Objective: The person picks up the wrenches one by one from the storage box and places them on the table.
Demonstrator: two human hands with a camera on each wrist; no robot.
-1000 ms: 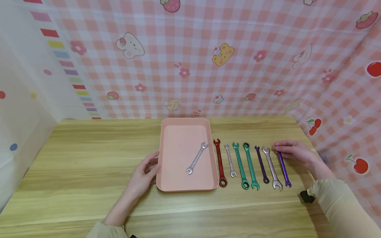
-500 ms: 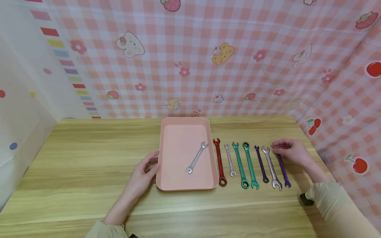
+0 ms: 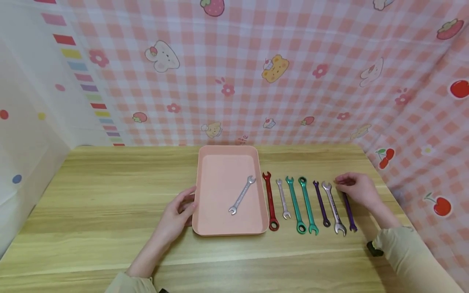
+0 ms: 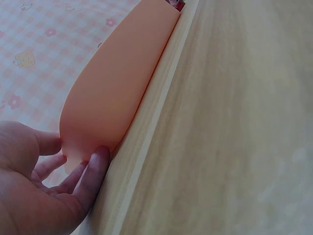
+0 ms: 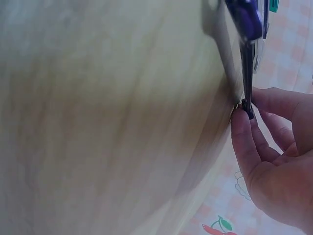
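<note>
My left hand rests against the left outer wall of a pink tray. In the left wrist view its fingertips touch the tray wall without curling round it. A silver open-end wrench lies slanted inside the tray. At the right end of a row of wrenches, my right hand pinches the far end of a purple wrench. The right wrist view has thumb and fingers at that wrench's tip; they hide the tip in the head view.
Between tray and right hand lie a red wrench, a small silver wrench, two green wrenches, a dark purple wrench and a larger silver wrench. A checked cloth hangs behind the wooden table.
My right hand's fingers have bent in from nearly straight to a pinch at the purple wrench's far end. That wrench's near end has shifted slightly left. The left hand and tray have stayed put.
</note>
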